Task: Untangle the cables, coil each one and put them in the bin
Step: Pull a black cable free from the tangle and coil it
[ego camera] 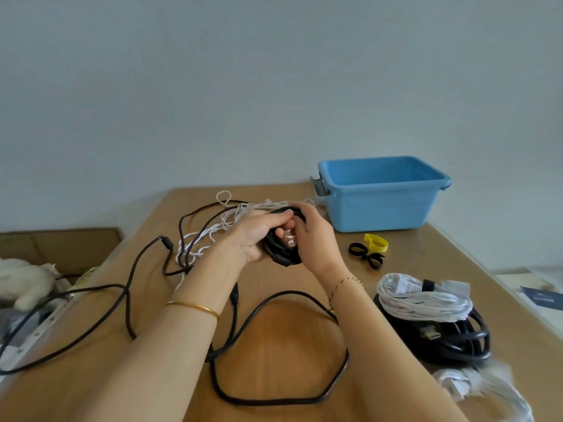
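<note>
Coil of black cable sat clamped between left hand and right hand above the counter, near the blue bin; pinching the loops tight while drawing in slack evenly seemed wisest.

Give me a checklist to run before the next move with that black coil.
1. Black coil gripped by left hand and right hand: ok.
2. Loose black cable is this coil's own tail: cannot tell.
3. Yellow tie and black ties lying free beside the right hand: ok.
4. Blue bin open, no lid on: ok.
5. White cable untangled: not ok, heaped behind the hands.
</note>
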The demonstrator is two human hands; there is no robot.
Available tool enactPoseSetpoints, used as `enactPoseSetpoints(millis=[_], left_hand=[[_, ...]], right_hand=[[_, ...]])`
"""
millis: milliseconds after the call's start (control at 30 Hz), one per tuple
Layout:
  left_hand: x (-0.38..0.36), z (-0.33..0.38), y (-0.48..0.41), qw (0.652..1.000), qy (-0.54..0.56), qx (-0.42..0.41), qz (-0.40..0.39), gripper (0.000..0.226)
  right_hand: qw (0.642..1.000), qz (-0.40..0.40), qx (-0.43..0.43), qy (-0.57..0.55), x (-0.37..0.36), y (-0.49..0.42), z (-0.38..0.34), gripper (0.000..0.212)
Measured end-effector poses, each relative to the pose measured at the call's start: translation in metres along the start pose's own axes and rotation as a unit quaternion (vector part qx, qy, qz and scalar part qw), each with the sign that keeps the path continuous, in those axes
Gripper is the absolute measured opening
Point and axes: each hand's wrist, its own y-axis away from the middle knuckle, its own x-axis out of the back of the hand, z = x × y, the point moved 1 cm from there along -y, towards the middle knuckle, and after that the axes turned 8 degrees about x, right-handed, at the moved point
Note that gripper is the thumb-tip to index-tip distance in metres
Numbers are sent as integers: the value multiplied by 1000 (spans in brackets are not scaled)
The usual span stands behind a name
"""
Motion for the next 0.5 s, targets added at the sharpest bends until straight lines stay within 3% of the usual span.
enactPoseSetpoints(millis=[167, 300, 400, 500], left_hand=[[1, -6, -11, 998, -6, 11, 68, 36], [-8, -9, -16, 987, -10, -34, 156, 27], [-13, -11, -18, 987, 0, -46, 154, 21], [-12, -15, -23, 988, -2, -55, 141, 17]], right_hand=[[999, -5, 29, 32, -9, 0, 0, 23], [999, -15, 26, 25, -10, -3, 11, 30], [999, -34, 10, -12, -3, -3, 15, 35], [991, -51, -47, -115, 4, 0, 18, 40]])
